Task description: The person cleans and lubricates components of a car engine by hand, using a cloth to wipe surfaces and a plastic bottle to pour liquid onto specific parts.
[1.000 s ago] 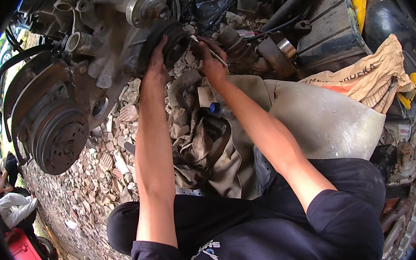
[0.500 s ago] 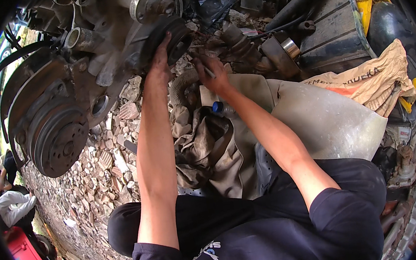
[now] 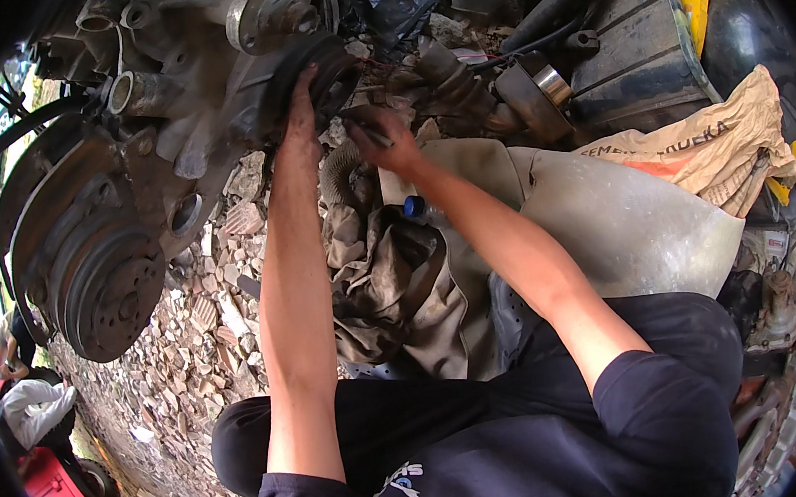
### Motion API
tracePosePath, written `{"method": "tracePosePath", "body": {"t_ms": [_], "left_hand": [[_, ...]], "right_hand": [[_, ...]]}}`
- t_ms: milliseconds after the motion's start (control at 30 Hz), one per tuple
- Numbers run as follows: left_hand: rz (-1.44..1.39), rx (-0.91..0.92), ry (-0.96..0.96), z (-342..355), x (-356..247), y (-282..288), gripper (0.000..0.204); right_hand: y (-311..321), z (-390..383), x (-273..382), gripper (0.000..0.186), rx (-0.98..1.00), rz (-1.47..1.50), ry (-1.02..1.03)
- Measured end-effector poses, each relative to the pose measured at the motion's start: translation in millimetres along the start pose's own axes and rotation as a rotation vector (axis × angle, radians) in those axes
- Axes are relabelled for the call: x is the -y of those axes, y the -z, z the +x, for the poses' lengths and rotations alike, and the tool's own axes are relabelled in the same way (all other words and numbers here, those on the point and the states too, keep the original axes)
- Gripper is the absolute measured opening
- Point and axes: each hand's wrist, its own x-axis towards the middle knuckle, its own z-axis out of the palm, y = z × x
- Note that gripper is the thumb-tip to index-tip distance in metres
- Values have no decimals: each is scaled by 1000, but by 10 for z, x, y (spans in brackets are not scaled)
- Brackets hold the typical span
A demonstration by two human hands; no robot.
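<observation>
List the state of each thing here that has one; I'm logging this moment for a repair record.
left hand: greasy, pressed flat on the dark pulley
dark pulley: mounted on the engine, held
right hand: closed around a thin tool
thin tool: gripped, tip at the pulley
engine: out of a car, resting on rubble
cloth: crumpled, dirty
sack: crumpled
</observation>
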Motion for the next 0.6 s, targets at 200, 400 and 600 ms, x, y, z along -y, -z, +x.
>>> {"method": "tracePosePath", "body": {"t_ms": [200,400,600], "left_hand": [[275,-281,51,113,81,-97,100],[207,-469,-72,170,260,-193,102],[49,-71,-210,133,392,-32,90]], "right_hand": [[39,32,-191,36,-55,-198,35],[361,233,-222,25,-30,-417,54],[34,12,-20,31,137,-400,42]]}}
